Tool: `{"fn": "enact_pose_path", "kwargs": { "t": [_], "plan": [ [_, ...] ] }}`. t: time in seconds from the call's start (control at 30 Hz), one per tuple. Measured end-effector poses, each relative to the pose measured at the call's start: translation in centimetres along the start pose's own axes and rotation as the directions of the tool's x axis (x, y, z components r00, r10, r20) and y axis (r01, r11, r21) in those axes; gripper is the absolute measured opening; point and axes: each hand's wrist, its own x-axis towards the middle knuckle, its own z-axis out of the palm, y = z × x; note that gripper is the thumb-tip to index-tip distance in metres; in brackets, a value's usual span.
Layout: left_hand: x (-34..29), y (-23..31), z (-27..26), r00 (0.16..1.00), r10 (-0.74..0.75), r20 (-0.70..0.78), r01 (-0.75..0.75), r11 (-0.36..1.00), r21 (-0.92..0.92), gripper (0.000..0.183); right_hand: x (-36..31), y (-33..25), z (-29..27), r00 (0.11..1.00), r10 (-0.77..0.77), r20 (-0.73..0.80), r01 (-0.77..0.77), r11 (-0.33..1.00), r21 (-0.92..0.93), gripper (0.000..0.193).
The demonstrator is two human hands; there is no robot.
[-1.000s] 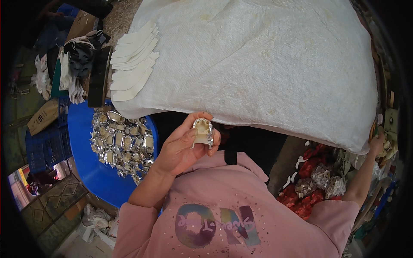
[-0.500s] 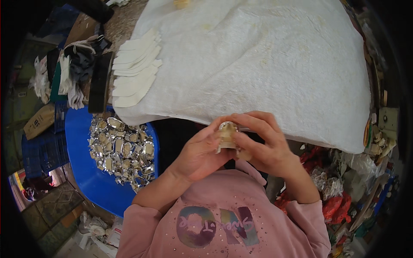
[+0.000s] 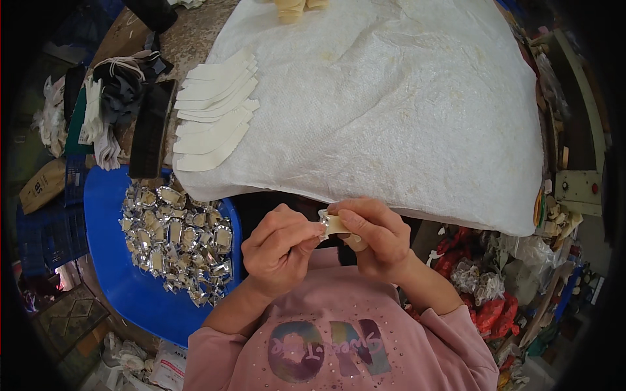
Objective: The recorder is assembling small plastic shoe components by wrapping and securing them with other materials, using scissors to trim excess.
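Observation:
A small cream piece (image 3: 336,225) with a shiny silver rim is held in front of my chest, just off the near edge of a white woven sheet (image 3: 391,130). My right hand (image 3: 381,238) grips its cream part between thumb and fingers. At the silver rim, the fingers of my left hand (image 3: 277,251) are pinched together. Below the thumb of my right hand, another cream bit shows, partly hidden by the fingers. Several cream strips (image 3: 215,120) lie in an overlapping row on the left of the sheet.
To my left stands a blue tub (image 3: 107,260) with many silver-rimmed cream pieces (image 3: 175,231) in it. A dark flat phone-like slab (image 3: 151,130) lies above the tub. More cream pieces (image 3: 297,8) sit at the sheet's far edge. Red bags (image 3: 495,316) and clutter lie at right.
Both hands have come down a little, and the piece has turned sideways. My left hand has gone from cupping the piece to pinching its silver rim. The view has shifted slightly.

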Motion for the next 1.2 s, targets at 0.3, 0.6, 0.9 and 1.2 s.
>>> {"fn": "enact_pose_path", "kwargs": {
  "t": [0.3,0.6,0.9,1.2],
  "plan": [
    [-0.3,-0.2,0.0,0.998,-0.037,0.05,0.033,0.997,0.065,0.01,-0.5,-0.3,0.6,0.998,0.06,0.031,-0.059,0.998,-0.028,0.039],
    [-0.4,-1.2,-0.1,0.993,-0.073,0.097,0.077,0.997,-0.031,0.014,0.3,0.1,1.0,1.0,0.03,0.001,-0.03,0.999,-0.022,0.044],
    [-1.2,-1.9,-1.4,0.986,-0.045,-0.161,0.027,0.994,-0.109,0.023,1.7,0.9,2.2,0.987,-0.13,0.1,0.134,0.99,-0.034,0.044],
    [-0.4,-1.3,-4.7,0.991,0.075,-0.111,-0.052,0.979,0.197,0.021,3.4,1.6,5.0,0.976,-0.19,0.108,0.187,0.982,0.033,0.031]
  ]
}}
